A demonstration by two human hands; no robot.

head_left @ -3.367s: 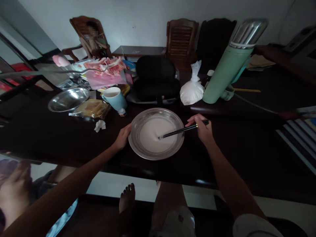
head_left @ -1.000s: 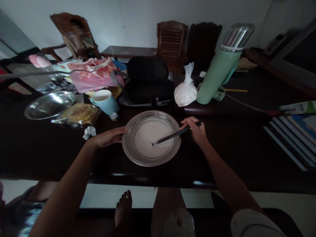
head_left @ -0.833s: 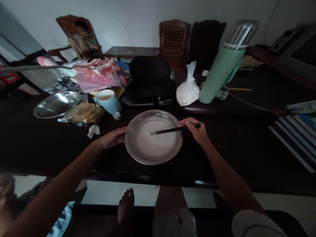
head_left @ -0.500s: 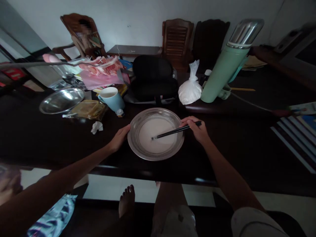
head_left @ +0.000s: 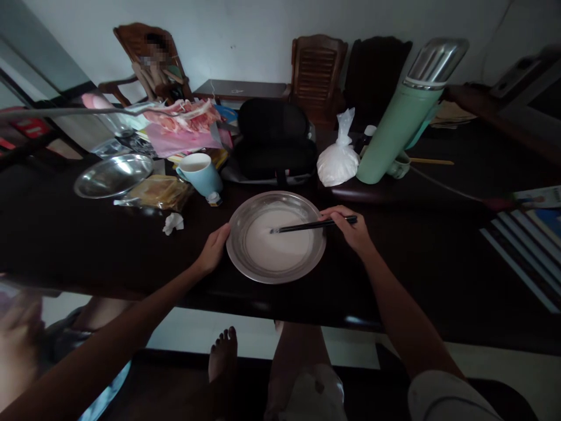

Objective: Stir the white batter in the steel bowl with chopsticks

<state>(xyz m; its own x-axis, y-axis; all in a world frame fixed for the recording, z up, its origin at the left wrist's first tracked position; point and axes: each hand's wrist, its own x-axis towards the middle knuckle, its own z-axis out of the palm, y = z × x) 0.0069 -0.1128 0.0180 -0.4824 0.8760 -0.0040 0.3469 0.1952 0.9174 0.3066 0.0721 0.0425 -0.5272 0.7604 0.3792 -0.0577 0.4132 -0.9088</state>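
The right hand is gripping a pair of black chopsticks, and their tips are dipping into a whitish liquid. The left hand is touching the left rim of the metal bowl that is holding this liquid; its fingers are partly hidden, so I cannot tell whether they are gripping or only bracing. The bowl is sitting on the dark desk, between the two hands.

Left of the bowl, a crumpled tissue, a clear packet and a light blue mug are lying or standing near one another, with a shiny metal dish beyond. Behind the bowl, an open black case is resting near a knotted bag of white powder, and a green flask is standing just beside that bag. Raw meat is lying on pink plastic. Farther off, a person is sitting in a wooden armchair.
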